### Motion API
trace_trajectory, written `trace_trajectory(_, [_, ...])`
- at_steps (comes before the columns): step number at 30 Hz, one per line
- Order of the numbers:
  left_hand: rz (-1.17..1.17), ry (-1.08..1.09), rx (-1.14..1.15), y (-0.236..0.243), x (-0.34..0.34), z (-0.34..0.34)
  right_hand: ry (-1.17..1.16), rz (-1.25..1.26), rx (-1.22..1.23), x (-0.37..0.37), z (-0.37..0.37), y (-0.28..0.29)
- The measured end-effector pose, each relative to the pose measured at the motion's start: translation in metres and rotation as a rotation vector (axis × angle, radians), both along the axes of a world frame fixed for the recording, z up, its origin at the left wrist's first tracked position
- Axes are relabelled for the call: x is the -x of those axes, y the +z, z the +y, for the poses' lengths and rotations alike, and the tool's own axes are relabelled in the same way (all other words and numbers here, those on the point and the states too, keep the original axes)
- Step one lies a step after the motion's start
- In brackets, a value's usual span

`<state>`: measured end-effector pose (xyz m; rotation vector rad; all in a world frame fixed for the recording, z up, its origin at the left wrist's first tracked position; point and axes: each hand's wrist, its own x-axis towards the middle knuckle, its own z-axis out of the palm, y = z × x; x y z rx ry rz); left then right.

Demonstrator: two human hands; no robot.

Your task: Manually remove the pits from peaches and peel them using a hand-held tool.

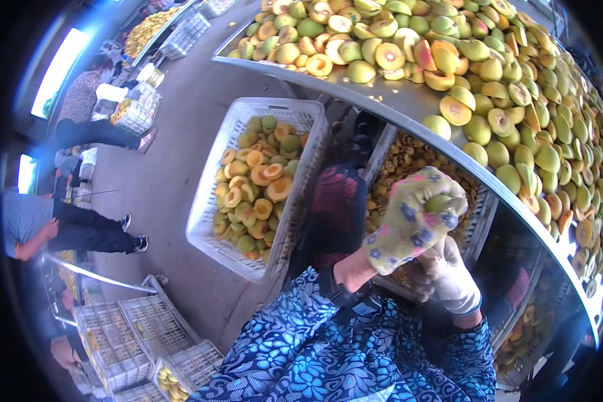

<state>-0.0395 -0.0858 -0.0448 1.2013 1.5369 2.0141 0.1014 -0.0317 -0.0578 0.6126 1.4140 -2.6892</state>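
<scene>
My left hand, in a pale glove with a flower print, is wrapped round a green peach; only part of the fruit shows between the fingers. Just below it, my right hand, in a whitish glove, is closed with its fingers near the left wrist. Whatever the right hand grips, if anything, is hidden. Both hands are over a crate of brown pits and scraps. Beyond them slopes a metal table heaped with green and yellow peaches, many cut in half with orange flesh showing.
A white plastic crate of peach halves stands on the floor to the left. Stacked crates and a metal handle are at lower left. Two people are farther left. The table's metal rim curves close to my hands.
</scene>
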Motion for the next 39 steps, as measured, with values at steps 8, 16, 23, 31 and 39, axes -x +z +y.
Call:
trace_trajectory(8, [0.203,0.073,0.289,-0.008,0.004,0.017,-0.101,-0.023,0.139,0.003,0.001,-0.016])
trace_trajectory(16, [0.987,-0.207,0.035,-0.037,0.053,0.018,-0.045,-0.103,0.113,0.008,-0.008,-0.006])
trace_trajectory(23, [-0.272,-0.419,0.636,-0.021,0.043,0.008,-0.020,-0.018,0.013,0.012,-0.009,-0.022])
trace_trajectory(31, [-0.523,-0.142,0.255,-0.032,0.007,0.000,-0.052,0.067,-0.364,0.015,0.000,-0.034])
trace_trajectory(39, [-1.029,-0.344,0.290,-0.051,0.022,0.002,-0.052,-0.054,-0.700,0.012,0.005,-0.055])
